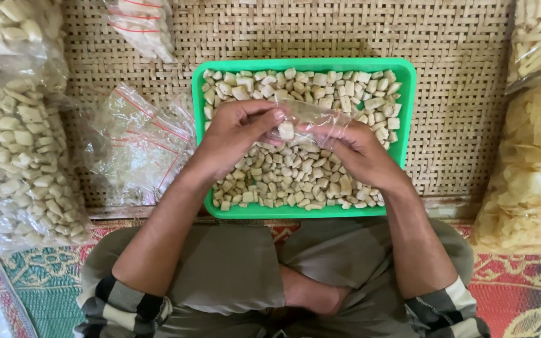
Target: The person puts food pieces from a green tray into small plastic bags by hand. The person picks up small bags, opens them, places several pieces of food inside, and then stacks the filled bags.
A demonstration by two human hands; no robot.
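The person is sitting cross-legged on a patterned red-and-green mat point(521, 275). Above a green plastic tray point(198, 134) of pale cracker cubes, the left hand point(233, 134) and right hand point(358, 150) are pinching a small clear plastic bag point(305, 122), fingers closed on it. A woven bamboo mat point(458, 94) is lying beneath, with filled bags alongside.

Head view, straight down, close

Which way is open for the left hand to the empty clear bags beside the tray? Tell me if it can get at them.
Probably yes. The left hand pinches the small clear bag over the green tray; the empty clear bags lie just left, nothing between, though it must let go first.
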